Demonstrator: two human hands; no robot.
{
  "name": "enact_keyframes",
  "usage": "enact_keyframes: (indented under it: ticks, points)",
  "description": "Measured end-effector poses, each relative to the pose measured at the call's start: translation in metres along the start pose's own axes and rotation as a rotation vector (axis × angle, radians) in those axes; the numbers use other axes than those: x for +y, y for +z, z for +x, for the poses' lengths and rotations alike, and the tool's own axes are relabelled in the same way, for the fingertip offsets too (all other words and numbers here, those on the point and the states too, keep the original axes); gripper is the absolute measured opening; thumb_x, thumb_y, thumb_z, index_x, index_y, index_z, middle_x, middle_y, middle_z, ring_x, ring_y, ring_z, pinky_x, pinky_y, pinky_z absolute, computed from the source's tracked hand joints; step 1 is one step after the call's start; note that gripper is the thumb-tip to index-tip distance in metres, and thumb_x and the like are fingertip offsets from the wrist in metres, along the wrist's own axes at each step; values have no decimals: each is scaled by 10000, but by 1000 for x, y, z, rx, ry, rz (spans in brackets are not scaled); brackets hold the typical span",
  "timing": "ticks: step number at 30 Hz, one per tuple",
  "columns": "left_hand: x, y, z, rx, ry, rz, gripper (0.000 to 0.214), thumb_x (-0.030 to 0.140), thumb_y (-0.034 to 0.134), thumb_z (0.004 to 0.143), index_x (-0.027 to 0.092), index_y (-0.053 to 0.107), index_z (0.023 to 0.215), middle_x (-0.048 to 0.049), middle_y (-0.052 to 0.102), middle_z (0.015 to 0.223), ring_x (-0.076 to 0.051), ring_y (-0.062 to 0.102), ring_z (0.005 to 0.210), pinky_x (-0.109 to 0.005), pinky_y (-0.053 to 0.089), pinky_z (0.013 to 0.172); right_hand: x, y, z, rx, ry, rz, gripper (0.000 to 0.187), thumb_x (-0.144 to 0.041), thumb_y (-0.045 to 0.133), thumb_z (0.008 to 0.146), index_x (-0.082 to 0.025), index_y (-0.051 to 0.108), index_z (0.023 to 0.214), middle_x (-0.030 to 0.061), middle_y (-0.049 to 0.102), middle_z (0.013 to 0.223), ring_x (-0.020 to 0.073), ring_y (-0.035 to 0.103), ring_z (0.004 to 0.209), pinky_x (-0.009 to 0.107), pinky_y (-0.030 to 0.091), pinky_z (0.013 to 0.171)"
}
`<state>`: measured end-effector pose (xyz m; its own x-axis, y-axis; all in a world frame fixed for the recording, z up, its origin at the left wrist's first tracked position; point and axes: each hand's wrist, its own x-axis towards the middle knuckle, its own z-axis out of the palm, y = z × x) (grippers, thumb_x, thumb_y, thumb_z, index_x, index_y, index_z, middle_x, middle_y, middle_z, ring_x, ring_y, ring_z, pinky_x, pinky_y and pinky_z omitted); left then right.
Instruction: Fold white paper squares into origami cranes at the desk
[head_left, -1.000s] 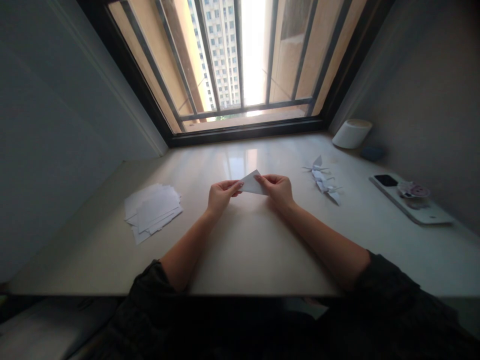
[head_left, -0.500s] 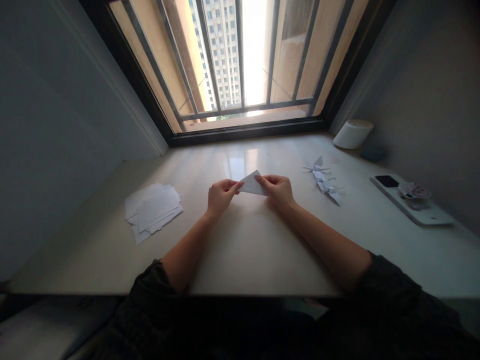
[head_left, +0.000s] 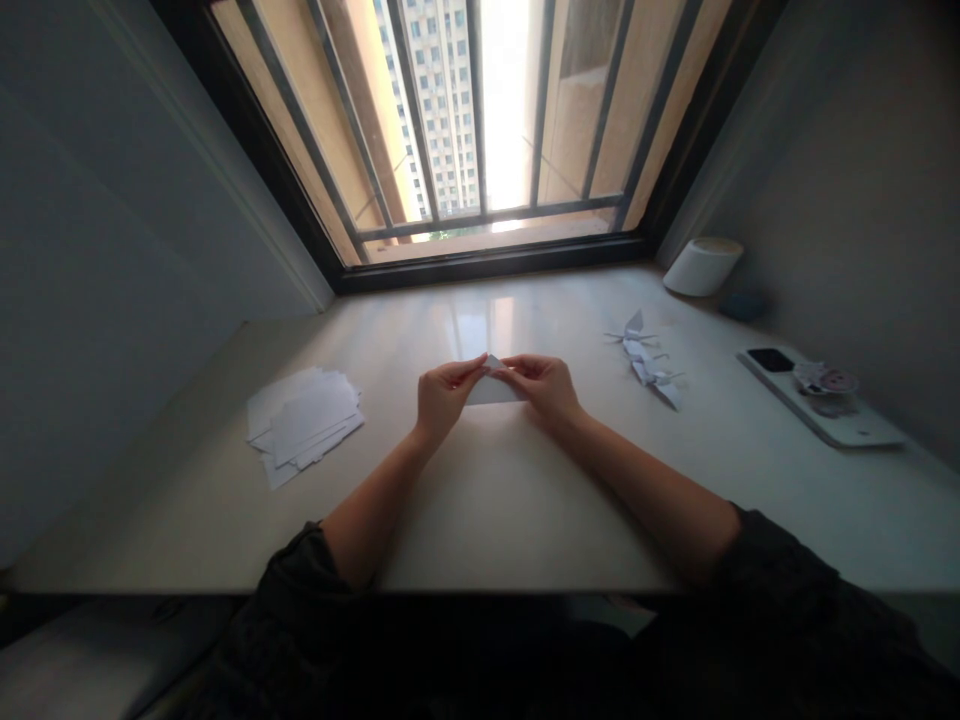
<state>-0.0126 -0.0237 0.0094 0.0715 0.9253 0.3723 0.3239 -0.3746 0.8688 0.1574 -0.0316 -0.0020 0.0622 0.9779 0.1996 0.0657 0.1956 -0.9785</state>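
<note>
A small folded sheet of white paper (head_left: 493,391) is held up over the middle of the white tabletop. My left hand (head_left: 444,394) pinches it from the left, thumb and forefinger near its top point. From the other side my right hand (head_left: 545,385) grips it too, the fingertips of both hands almost meeting at that point. The paper looks like a triangle, with its lower edge showing below the fingers. Parts of both sides are hidden behind the hands.
To the left lies a loose stack of white paper sheets (head_left: 311,420). Several folded paper cranes (head_left: 646,362) sit in a row on the right. Further right are a phone (head_left: 832,415) with a round grip and a white cylindrical object (head_left: 703,266). A barred window (head_left: 480,262) stands behind.
Both hands have drawn closer together, their fingertips now gathered at the paper's top point. The paper has turned, so its lower edge lies nearly level.
</note>
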Motion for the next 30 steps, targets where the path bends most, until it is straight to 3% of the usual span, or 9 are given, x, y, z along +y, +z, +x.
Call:
enact_keyframes:
  ticks: [3, 8, 20, 26, 30]
  points:
    - [2, 1, 0, 9, -1, -31, 309, 427, 686, 775, 240, 743, 1015, -41, 742, 998, -222, 699, 873, -322, 541, 787, -6, 0, -2, 46, -50, -24, 536, -550, 760, 633, -232, 724, 1063, 3, 678, 627, 135, 547, 531, 256, 416, 515]
    - [5, 2, -1, 31, -23, -55, 291, 411, 689, 775, 236, 746, 1000, -38, 741, 1002, -226, 700, 911, -336, 542, 837, -9, 0, -5, 52, -85, -82, 428, -548, 708, 697, -224, 761, 972, 26, 705, 689, 141, 562, 568, 256, 419, 527]
    - [5, 2, 0, 35, -10, -29, 275, 411, 677, 787, 246, 749, 996, -37, 741, 1011, -225, 696, 931, -343, 534, 858, -8, 2, -3, 85, -90, -69, 398, -519, 730, 688, -230, 771, 958, 44, 749, 785, 169, 608, 631, 283, 464, 585]
    - [-2, -1, 5, -75, -110, -89, 364, 450, 705, 743, 220, 743, 1023, -60, 735, 1031, -236, 694, 905, -327, 534, 795, -4, -1, -1, 65, -97, -64, 379, -515, 732, 690, -230, 775, 936, 49, 758, 823, 193, 639, 691, 296, 482, 619]
    - [2, -6, 7, -198, -224, -135, 331, 476, 738, 689, 184, 779, 839, -43, 755, 809, -191, 671, 694, -265, 493, 626, -4, -3, -1, 17, -83, -65, 403, -530, 735, 679, -215, 774, 928, 57, 752, 793, 197, 642, 675, 295, 484, 605]
